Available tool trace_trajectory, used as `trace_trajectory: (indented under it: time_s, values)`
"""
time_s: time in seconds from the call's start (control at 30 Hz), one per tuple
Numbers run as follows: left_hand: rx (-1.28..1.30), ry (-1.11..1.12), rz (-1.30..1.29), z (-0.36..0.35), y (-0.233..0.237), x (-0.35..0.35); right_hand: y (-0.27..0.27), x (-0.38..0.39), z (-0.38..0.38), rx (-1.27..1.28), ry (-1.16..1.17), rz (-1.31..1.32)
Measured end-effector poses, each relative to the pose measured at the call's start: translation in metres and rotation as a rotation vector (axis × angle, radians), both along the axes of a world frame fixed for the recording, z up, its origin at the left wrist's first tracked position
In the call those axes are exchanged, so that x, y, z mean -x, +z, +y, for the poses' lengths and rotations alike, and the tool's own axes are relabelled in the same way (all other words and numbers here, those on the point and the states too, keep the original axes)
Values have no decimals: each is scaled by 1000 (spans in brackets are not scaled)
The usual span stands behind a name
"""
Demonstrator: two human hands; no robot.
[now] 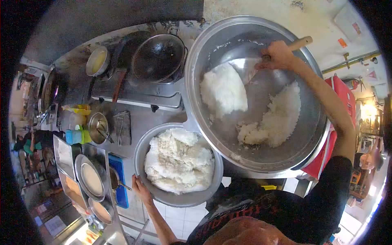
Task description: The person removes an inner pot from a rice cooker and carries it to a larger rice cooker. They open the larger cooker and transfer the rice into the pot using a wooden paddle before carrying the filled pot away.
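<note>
My right hand [278, 56] is closed around the wooden handle [301, 43] of a rice paddle, whose blade points down into a large metal pot [261, 161]. Inside the pot are two mounds of white cooked rice: a smooth one [224, 90] beside the blade and a looser one [281, 116] toward the lower right. Just to the lower left, a grey basin [219, 179] is heaped with rice [179, 161]. My left hand [141, 190] grips this basin's rim at its lower left. The paddle's blade is partly hidden.
A dark wok [158, 57] sits on the gas stove [139, 98], near a small pan [98, 61] of yellowish liquid. At left are a metal bowl with utensils [98, 127], several food trays, and a blue tray [118, 179]. Red boxes [341, 96] stand right of the pot.
</note>
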State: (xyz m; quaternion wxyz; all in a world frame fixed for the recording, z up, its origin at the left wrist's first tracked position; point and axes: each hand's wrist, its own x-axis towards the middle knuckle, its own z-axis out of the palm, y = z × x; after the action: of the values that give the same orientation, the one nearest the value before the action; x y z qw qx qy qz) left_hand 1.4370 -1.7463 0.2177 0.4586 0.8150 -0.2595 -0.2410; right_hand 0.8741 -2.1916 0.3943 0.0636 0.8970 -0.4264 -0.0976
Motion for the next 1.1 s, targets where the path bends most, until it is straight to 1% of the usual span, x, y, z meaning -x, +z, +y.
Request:
trace_trajectory:
  time_s: [0.07,0.17,0.27,0.37,0.47,0.57,0.67,0.77,0.87,0.97,1.07,1.1]
  values:
    - [6,-12,17,4,-6,-7,-10,-3,-3,15,167,-78]
    - [52,-64,23,9,-15,-14,-13,-12,15,-12,159,-71]
    - [101,-28,92,-9,13,10,-19,-4,31,-30,258,-169]
    - [122,14,74,-17,21,19,-13,-3,48,-79,219,-101]
    - [61,-77,2,-2,1,-3,-10,3,61,-147,190,-121]
    - [54,73,-53,-3,0,8,-11,13,70,-107,239,-59]
    - [-10,33,25,-1,3,3,-17,25,69,-153,277,-139]
    - [41,-101,181,24,-43,-45,-10,20,76,-119,225,-11]
    - [41,12,1,13,-21,-13,-5,15,77,-209,159,-20]
    - [52,48,85,13,-21,-16,-18,23,66,-218,200,-54]
    - [-54,87,-10,1,-4,-3,-4,15,66,-283,192,-58]
    - [-54,84,-26,2,-8,-6,-3,17,64,-274,206,-70]
